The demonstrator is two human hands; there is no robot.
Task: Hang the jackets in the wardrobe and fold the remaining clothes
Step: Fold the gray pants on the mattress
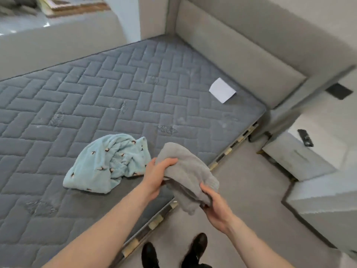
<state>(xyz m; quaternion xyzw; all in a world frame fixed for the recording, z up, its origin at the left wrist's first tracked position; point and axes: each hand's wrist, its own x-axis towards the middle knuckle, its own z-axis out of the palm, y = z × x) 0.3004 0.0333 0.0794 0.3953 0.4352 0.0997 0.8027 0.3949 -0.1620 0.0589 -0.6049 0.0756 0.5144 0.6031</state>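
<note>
A bunched grey garment point(188, 171) hangs in the air over the near edge of the bed. My left hand point(157, 176) grips its upper left part, thumb on top of the cloth. My right hand point(214, 205) holds its lower end, fingers curled under the fabric. A light blue fleece garment with small dark motifs point(109, 161) lies crumpled on the grey quilted mattress point(96, 97), just left of my left hand. No jacket or wardrobe is in view.
A white sheet of paper point(222, 90) lies near the padded grey headboard point(241, 45). A bedside unit point(301, 157) with a dark remote point(305, 137) stands to the right. My dark shoes point(173, 252) are on the grey floor beside the bed.
</note>
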